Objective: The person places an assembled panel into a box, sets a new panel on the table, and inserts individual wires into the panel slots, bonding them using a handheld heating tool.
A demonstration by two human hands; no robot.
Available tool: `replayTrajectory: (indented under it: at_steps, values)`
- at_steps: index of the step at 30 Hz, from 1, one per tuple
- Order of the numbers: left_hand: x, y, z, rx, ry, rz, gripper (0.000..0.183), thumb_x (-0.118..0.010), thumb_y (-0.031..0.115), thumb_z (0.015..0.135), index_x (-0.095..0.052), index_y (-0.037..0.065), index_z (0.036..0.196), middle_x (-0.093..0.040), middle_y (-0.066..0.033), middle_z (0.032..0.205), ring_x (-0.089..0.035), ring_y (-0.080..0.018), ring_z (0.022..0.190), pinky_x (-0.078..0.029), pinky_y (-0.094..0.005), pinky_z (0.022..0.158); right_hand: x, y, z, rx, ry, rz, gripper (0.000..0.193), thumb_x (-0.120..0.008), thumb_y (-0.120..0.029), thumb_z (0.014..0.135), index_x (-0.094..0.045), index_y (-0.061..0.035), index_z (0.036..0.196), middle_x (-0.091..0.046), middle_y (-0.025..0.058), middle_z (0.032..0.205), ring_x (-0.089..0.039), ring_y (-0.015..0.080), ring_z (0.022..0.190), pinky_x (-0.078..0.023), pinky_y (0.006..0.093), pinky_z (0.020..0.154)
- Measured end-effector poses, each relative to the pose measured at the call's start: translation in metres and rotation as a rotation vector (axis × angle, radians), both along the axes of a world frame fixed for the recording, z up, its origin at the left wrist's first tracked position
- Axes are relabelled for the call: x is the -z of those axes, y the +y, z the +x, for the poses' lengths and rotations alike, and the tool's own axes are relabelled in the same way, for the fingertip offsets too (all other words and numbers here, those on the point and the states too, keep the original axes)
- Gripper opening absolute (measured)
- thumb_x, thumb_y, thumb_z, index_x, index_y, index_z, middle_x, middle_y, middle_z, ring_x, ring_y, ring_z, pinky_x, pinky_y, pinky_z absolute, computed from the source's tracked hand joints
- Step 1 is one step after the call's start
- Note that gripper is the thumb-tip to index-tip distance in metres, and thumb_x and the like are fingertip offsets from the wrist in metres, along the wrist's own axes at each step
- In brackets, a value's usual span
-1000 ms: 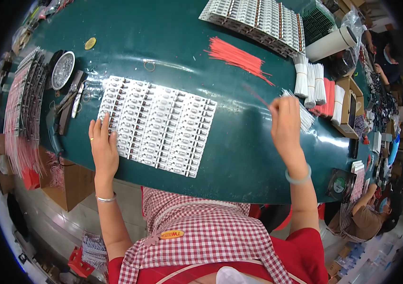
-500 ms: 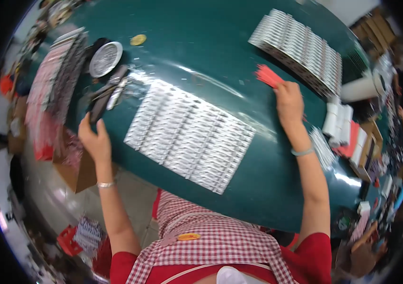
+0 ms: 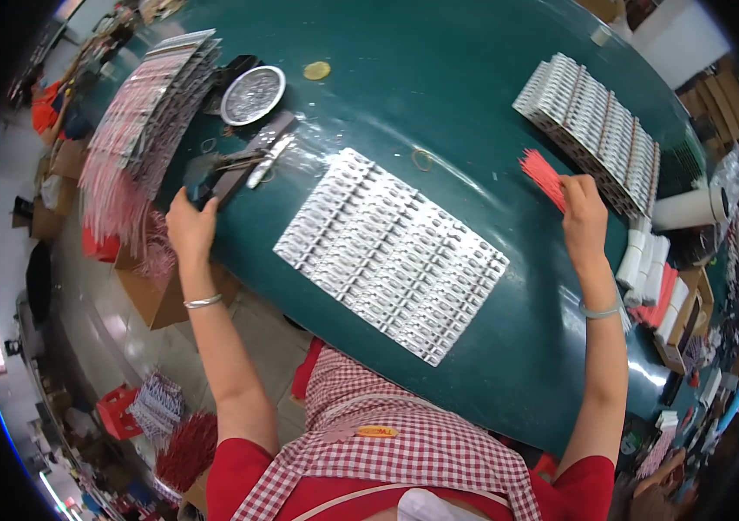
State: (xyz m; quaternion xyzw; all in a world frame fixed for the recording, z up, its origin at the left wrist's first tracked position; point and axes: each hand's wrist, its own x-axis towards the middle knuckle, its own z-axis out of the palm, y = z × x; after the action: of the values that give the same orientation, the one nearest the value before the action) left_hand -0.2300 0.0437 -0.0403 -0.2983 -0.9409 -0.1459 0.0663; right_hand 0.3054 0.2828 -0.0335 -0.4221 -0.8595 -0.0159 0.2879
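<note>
My right hand (image 3: 584, 217) is closed round a bundle of thin red strips (image 3: 546, 179), whose loose ends fan out toward the far left. At the left table edge, my left hand (image 3: 191, 226) has its thumb and fingers curled about a small dark thing that I cannot make out. Just beyond that hand lie a long grey bar (image 3: 252, 156) and some metal hand tools. Between my hands, a silver sheet (image 3: 391, 256) with rows of raised moulded shapes rests flat and slanted on the green table (image 3: 439, 104).
A tall stack of cards with pink strips (image 3: 139, 130) stands at the left, beside a round bowl (image 3: 253, 95) of small shiny pieces. Stacked silver sheets (image 3: 595, 130) sit far right, near white rolls (image 3: 643, 265) and a cardboard box (image 3: 690, 317). A yellow disc (image 3: 317, 70) lies farther back.
The whole view has shifted, so the table things appear farther right. My left hand has come closer about the dark thing by the grey bar. My right hand keeps the red strips.
</note>
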Motion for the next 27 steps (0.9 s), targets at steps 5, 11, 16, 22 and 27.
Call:
replayTrajectory:
  at_steps: [5, 11, 16, 22, 27]
  values:
    - [0.027, -0.034, -0.088, 0.117, -0.209, 0.127, 0.056, -0.079, 0.022, 0.080, -0.063, -0.010, 0.123, -0.072, -0.0233, 0.108, -0.070, -0.0315, 0.101, -0.051, -0.0386, 0.091, -0.078, -0.024, -0.026, -0.212, -0.496, -0.075, 0.011, -0.060, 0.002, 0.076, -0.063, -0.0003, 0.086, -0.056, 0.0161, 0.089, -0.063, 0.0342, 0.088, -0.053, 0.0431, 0.070]
    - [0.003, -0.012, -0.070, -0.014, -0.867, 0.419, 0.027, -0.074, 0.004, 0.080, -0.066, -0.005, 0.104, -0.066, -0.0063, 0.083, -0.063, -0.0158, 0.075, -0.049, -0.0265, 0.069, -0.101, -0.037, -0.061, -0.343, -0.936, -0.147, 0.006, -0.068, 0.000, 0.067, -0.068, -0.0062, 0.068, -0.067, 0.0135, 0.075, -0.068, 0.0300, 0.076, -0.054, 0.0391, 0.062]
    - [0.024, -0.040, -0.036, 0.154, -1.006, 0.855, 0.032, -0.073, 0.002, 0.081, -0.062, -0.005, 0.110, -0.062, -0.0065, 0.086, -0.060, -0.0148, 0.076, -0.049, -0.0261, 0.067, -0.060, -0.031, -0.075, -0.414, -0.971, -0.155, 0.008, -0.071, -0.001, 0.066, -0.069, -0.0082, 0.064, -0.069, 0.0113, 0.068, -0.070, 0.0286, 0.067, -0.054, 0.0355, 0.056]
    - [0.026, -0.070, 0.087, 0.268, -1.636, 1.319, 0.066, -0.063, -0.008, 0.078, -0.045, -0.007, 0.141, -0.059, -0.0167, 0.119, -0.058, -0.0179, 0.098, -0.054, -0.0313, 0.084, -0.050, -0.034, -0.076, -0.354, -1.086, -0.234, 0.007, -0.076, -0.006, 0.070, -0.075, -0.0096, 0.076, -0.074, 0.0087, 0.081, -0.073, 0.0262, 0.080, -0.057, 0.0355, 0.061]
    - [0.020, -0.039, 0.177, 0.255, -1.319, 1.233, 0.061, -0.064, -0.006, 0.068, -0.055, -0.009, 0.128, -0.062, -0.0187, 0.123, -0.063, -0.0280, 0.115, -0.049, -0.0406, 0.108, -0.063, -0.049, -0.061, -0.283, -1.049, -0.159, 0.011, -0.078, -0.007, 0.068, -0.075, -0.0099, 0.079, -0.072, 0.0094, 0.082, -0.071, 0.0260, 0.082, -0.055, 0.0343, 0.063]
